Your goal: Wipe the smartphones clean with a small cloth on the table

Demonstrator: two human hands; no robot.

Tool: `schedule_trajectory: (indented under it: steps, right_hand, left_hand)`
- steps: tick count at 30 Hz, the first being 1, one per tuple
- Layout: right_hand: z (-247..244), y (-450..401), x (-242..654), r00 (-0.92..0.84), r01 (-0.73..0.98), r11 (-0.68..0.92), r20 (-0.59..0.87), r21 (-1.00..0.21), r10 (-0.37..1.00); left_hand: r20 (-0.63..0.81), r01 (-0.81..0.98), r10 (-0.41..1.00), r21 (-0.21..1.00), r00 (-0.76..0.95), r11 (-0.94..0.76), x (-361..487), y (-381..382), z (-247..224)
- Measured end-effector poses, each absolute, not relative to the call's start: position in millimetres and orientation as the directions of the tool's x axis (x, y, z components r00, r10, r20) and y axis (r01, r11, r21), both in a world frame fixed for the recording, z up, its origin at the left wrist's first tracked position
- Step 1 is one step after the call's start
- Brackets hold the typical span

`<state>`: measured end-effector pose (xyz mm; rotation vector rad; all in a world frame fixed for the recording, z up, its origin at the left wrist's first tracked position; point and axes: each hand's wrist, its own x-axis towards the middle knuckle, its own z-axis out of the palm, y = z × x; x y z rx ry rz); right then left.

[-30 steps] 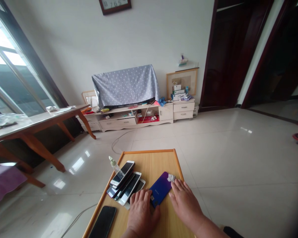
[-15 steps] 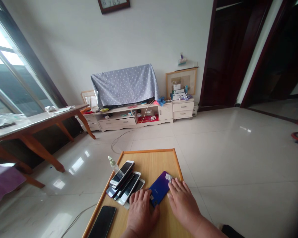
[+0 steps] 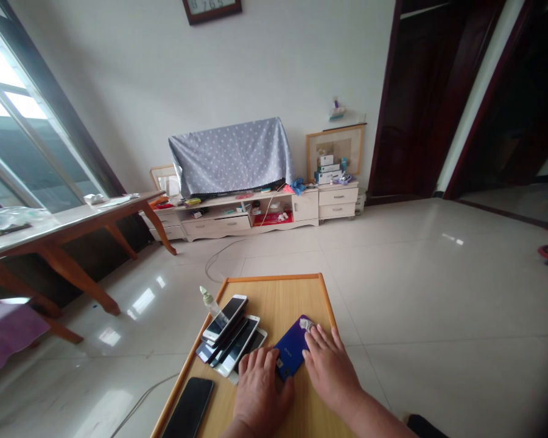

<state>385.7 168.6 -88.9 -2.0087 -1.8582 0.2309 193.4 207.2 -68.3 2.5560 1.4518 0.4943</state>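
A blue-purple smartphone (image 3: 291, 347) lies back up on a light wooden board (image 3: 278, 296) with an orange edge. My left hand (image 3: 260, 389) steadies its lower left edge. My right hand (image 3: 329, 365) presses from the right, its fingertips by a small white cloth (image 3: 307, 324) on the phone's upper corner. Left of the hands sits a pile of several smartphones (image 3: 226, 336), partly overlapping. A black phone (image 3: 189, 407) lies face up near the board's lower left edge. A small clear dropper bottle (image 3: 209, 302) lies at the pile's far end.
The board sits low on a glossy tiled floor (image 3: 420, 292), with a cable (image 3: 141, 401) running past it. A wooden table (image 3: 73, 222) stands at left. Ahead is a low cream cabinet (image 3: 214, 225) under a cloth-covered television (image 3: 231, 157). Dark doorways stand at right.
My right hand has slid left and closer over the phone, and the white cloth has shifted left with it. My left hand and the phone pile have stayed put.
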Motion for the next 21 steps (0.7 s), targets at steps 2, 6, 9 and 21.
schedule_trajectory:
  steps: [2, 6, 9, 21]
  right_hand:
    - [-87.5, 163.5, 374.7, 0.054, 0.908, 0.017, 0.157, -0.418, 0.986]
    - [-81.6, 151.0, 354.6, -0.161, 0.829, 0.235, 0.185, -0.507, 0.969]
    - [-75.8, 157.0, 362.0, -0.154, 0.824, 0.222, 0.172, -0.521, 0.973]
    - [-66.9, 155.9, 355.9, -0.236, 0.761, 0.261, 0.120, -0.594, 0.964]
  left_hand:
    - [0.200, 0.797, 0.854, 0.307, 0.481, -0.521, 192.4, 207.9, -69.3]
    - [0.179, 0.780, 0.849, 0.336, 0.497, -0.528, 189.4, 209.8, -72.7]
    - [0.179, 0.780, 0.846, 0.330, 0.502, -0.532, 189.4, 210.2, -72.5]
    - [0.154, 0.795, 0.851, 0.306, 0.502, -0.524, 190.0, 210.9, -74.8]
